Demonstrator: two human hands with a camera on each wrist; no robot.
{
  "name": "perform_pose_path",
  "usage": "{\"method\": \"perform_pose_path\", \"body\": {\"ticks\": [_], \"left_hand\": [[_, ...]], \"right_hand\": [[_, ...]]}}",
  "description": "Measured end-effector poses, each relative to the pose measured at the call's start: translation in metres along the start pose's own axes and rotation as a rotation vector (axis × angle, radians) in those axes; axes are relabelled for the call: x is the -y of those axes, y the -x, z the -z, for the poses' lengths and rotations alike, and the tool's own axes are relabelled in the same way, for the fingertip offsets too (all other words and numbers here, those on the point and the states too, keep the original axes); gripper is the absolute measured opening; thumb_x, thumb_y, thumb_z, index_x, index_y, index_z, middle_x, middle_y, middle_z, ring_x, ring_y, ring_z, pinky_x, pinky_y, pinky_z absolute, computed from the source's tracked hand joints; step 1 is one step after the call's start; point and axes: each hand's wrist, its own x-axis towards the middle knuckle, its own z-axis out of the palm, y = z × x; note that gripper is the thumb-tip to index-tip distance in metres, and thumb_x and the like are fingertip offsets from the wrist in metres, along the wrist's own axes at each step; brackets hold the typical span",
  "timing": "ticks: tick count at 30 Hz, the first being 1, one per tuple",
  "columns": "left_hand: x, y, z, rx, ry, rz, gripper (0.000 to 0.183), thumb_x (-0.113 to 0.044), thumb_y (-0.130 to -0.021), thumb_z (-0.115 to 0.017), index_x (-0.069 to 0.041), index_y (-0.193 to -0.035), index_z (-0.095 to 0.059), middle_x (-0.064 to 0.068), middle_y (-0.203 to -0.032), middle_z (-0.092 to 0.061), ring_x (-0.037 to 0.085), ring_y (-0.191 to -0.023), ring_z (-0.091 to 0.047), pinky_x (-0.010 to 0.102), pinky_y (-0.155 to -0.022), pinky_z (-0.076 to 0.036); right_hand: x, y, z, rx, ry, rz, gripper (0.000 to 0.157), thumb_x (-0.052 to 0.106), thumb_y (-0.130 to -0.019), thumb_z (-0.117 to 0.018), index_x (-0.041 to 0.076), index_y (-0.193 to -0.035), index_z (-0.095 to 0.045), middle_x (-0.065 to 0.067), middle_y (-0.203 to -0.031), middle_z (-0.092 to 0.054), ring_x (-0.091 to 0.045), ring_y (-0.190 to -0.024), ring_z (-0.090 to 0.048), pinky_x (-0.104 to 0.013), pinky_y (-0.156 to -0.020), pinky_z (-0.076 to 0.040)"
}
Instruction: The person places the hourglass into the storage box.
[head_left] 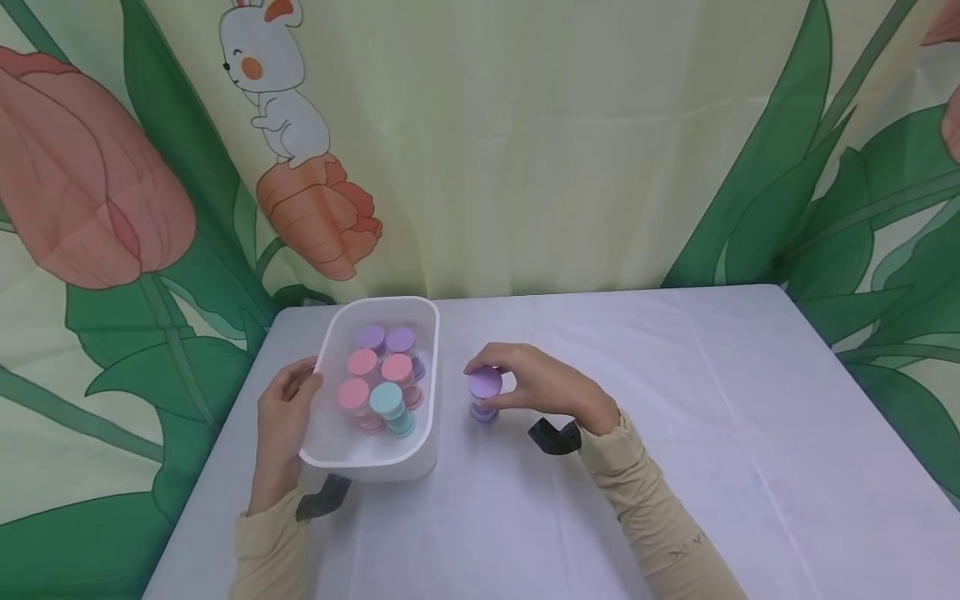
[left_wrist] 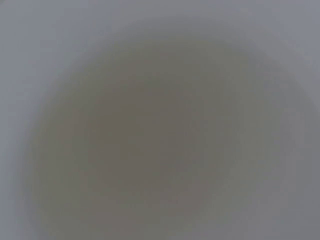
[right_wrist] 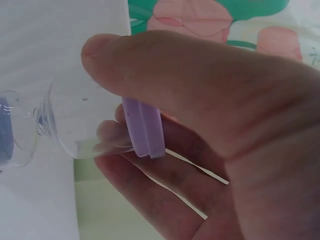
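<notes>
My right hand (head_left: 543, 383) pinches a small hourglass (head_left: 484, 383) between thumb and fingers, just right of the bin. It has purple end caps and stands upright. Up close in the right wrist view, its lilac cap (right_wrist: 144, 127) lies between thumb and fingers, and the clear glass bulb narrows to a neck with bluish sand beyond. At the left side of a white plastic bin (head_left: 431, 350), my left hand (head_left: 285, 417) grips the wall near the rim. Inside the bin stand two purple hourglasses (head_left: 401, 340), three pink hourglasses (head_left: 363, 362) and a teal hourglass (head_left: 388, 402). The left wrist view is only a blur.
A white cloth covers the table (head_left: 675, 467). Behind it hangs a curtain (head_left: 562, 150) printed with tulips, leaves and a rabbit on a carrot. Black straps (head_left: 555, 437) are on both wrists, by the beige sleeves.
</notes>
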Motion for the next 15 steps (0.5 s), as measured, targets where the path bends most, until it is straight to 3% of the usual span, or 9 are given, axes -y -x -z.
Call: {"method": "perform_pose_path", "body": {"ticks": [15], "left_hand": [[0.001,0.000,0.001,0.003,0.032,0.013,0.045,-0.041,-0.099,-0.056,-0.022,-0.140,-0.054,0.008,-0.141,-0.055,0.015,-0.109,-0.059,0.014,-0.072,-0.053]], "right_hand": [[0.021,-0.017,0.006,-0.093,0.008,0.090,0.035,0.016,-0.083,-0.080,0.011,-0.116,-0.070,0.004,-0.110,-0.067,-0.006,-0.100,-0.060,-0.023,-0.093,-0.050]]}}
